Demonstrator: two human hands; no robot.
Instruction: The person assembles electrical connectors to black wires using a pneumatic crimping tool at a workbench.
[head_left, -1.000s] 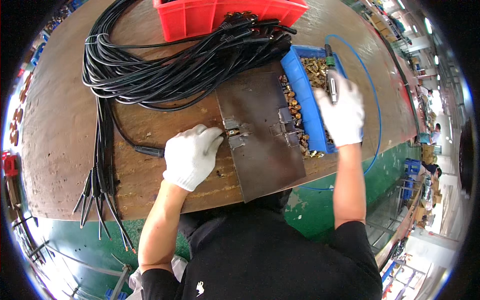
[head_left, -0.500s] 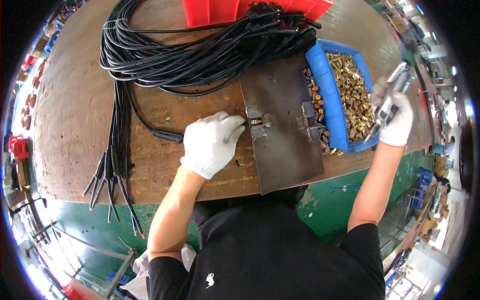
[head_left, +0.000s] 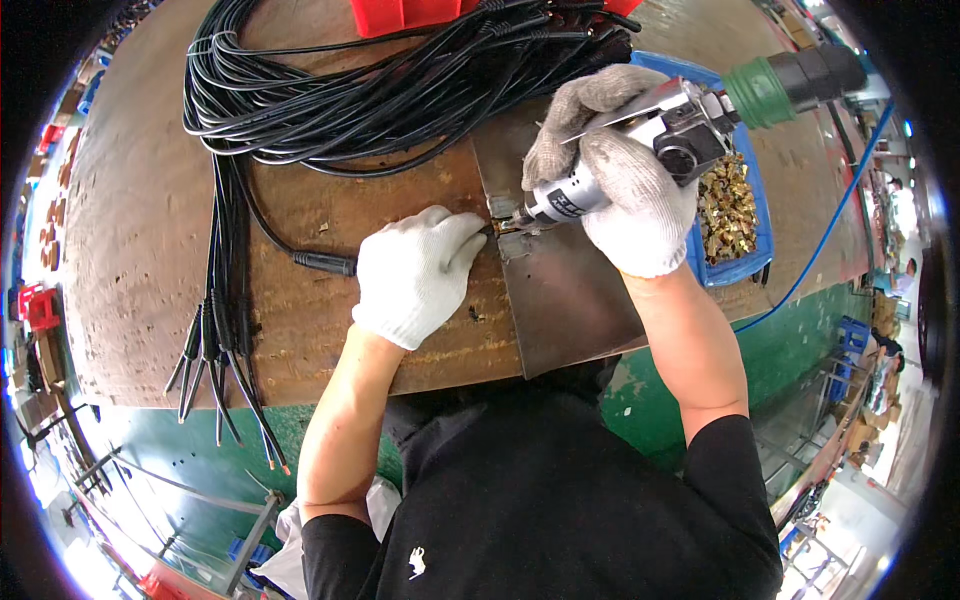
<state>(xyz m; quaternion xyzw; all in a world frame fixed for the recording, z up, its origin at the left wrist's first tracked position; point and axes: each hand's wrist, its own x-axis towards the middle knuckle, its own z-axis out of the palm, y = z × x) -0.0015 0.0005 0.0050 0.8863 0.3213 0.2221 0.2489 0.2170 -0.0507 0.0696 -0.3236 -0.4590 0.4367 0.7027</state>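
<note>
My gloved left hand pinches the end of a black cable, which runs under the palm and comes out at the fingertips. That end meets a small brass-coloured piece at the left edge of a dark metal plate. My gloved right hand is wrapped round a silver air screwdriver with a green collar. Its tip points down-left and is at the brass piece; whether it touches cannot be made out. The tool and right hand hide the plate's right side.
A blue bin of small brass parts stands to the right, partly behind the tool. A large bundle of black cables lies across the far left. Behind it stands a red bin. A blue hose hangs over the table's right side.
My right hand has brought the air screwdriver left from beyond the blue bin to the brass piece. My left hand has stayed nearly in place, still pinching the cable end.
</note>
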